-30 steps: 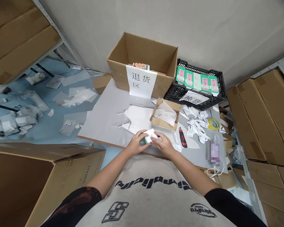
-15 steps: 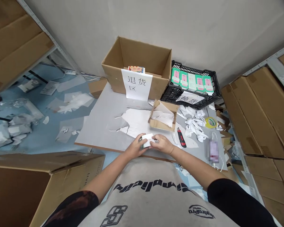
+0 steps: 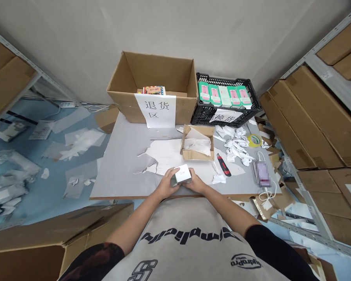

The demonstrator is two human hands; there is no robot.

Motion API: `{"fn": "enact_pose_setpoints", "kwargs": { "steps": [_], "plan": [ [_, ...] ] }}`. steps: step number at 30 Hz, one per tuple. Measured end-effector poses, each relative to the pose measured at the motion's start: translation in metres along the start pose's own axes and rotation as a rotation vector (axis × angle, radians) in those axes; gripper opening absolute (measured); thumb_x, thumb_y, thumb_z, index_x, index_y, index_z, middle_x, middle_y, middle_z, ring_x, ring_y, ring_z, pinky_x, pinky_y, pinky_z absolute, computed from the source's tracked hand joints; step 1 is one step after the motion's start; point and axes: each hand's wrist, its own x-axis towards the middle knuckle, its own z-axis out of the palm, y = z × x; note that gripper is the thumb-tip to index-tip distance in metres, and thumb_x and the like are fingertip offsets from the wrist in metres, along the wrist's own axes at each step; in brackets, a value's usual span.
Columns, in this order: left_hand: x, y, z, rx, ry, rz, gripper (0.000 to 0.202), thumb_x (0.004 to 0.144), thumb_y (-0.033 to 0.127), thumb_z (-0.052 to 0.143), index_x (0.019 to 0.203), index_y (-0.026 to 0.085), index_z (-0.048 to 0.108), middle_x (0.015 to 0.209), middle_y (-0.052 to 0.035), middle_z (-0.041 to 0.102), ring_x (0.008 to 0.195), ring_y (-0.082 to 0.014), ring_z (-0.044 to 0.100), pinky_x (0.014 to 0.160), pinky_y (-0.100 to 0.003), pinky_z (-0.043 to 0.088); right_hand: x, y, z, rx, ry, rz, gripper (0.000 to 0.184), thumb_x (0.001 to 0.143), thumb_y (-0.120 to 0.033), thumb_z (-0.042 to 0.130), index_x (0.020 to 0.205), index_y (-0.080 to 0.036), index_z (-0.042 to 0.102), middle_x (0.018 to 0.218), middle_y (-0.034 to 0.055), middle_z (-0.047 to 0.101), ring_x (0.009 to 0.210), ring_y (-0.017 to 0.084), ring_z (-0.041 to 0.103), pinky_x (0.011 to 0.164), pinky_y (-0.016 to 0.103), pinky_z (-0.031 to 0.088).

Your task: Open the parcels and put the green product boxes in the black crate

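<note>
A small white box (image 3: 183,173) with a dark side sits between both my hands at the near edge of the grey table (image 3: 123,171). My left hand (image 3: 167,184) grips its left side with fingers curled. My right hand (image 3: 194,183) holds its right side the same way. Just beyond lies a small open cardboard box (image 3: 197,143) with white paper in it, on a torn white sheet (image 3: 163,154).
A large open carton (image 3: 155,88) with a paper sign stands at the back. Right of it a black crate (image 3: 224,99) holds green boxes. A red utility knife (image 3: 223,165), crumpled paper scraps (image 3: 236,146), a tape roll (image 3: 254,140) and a phone (image 3: 262,174) lie to the right. Cartons flank both sides.
The view has swung right and down. The small box has been turned in my hands, its white face now tilted up; both hands have stayed on it.
</note>
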Motion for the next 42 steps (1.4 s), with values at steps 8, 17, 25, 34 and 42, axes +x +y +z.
{"fn": "enact_pose_setpoints", "kwargs": {
  "steps": [8,17,25,34,42],
  "plan": [
    [0.047,0.016,-0.052,-0.5,0.051,-0.212,0.091,0.073,0.04,0.08,0.148,0.028,0.029,0.14,-0.0146,0.05,0.111,-0.0224,0.065,0.092,-0.038,0.056,0.014,-0.052,0.0,0.269,0.11,0.039,0.052,0.074,-0.042,0.076,0.111,-0.026,0.042,0.115,0.0048,0.059,0.104,0.02,0.063,0.093,0.038,0.051],
    [0.152,0.103,-0.054,-0.515,0.073,-0.1,0.073,0.079,0.043,0.076,0.142,0.027,0.044,0.147,-0.0115,0.046,0.122,-0.027,0.058,0.098,-0.042,0.054,0.055,-0.142,-0.092,0.429,0.498,0.092,0.06,0.07,-0.049,0.077,0.115,-0.031,0.042,0.102,0.0022,0.065,0.085,0.02,0.067,0.07,0.034,0.058],
    [0.295,0.132,-0.028,-0.602,0.049,-0.152,0.063,0.079,0.04,0.074,0.136,0.023,0.052,0.138,-0.0113,0.057,0.105,-0.0242,0.067,0.082,-0.037,0.06,0.128,-0.157,-0.221,0.414,0.584,0.104,0.051,0.062,-0.051,0.079,0.098,-0.025,0.054,0.088,-0.0026,0.06,0.068,0.014,0.061,0.055,0.026,0.051],
    [0.486,0.126,-0.022,-0.404,0.139,-0.217,0.052,0.083,0.028,0.069,0.131,0.014,0.055,0.119,-0.0144,0.068,0.094,-0.0201,0.069,0.082,-0.035,0.056,0.269,-0.139,-0.35,0.398,0.507,0.099,0.033,0.068,-0.041,0.072,0.091,-0.021,0.06,0.083,-0.0011,0.063,0.064,0.013,0.059,0.052,0.024,0.049],
    [0.535,0.089,-0.033,0.046,0.267,-0.163,0.037,0.077,0.019,0.073,0.113,0.013,0.066,0.118,-0.017,0.067,0.119,-0.0314,0.059,0.109,-0.048,0.038,0.336,-0.108,-0.351,0.35,0.427,0.068,0.05,0.069,-0.035,0.077,0.114,-0.021,0.061,0.102,0.0044,0.071,0.082,0.019,0.067,0.066,0.034,0.058]
  ]
}}
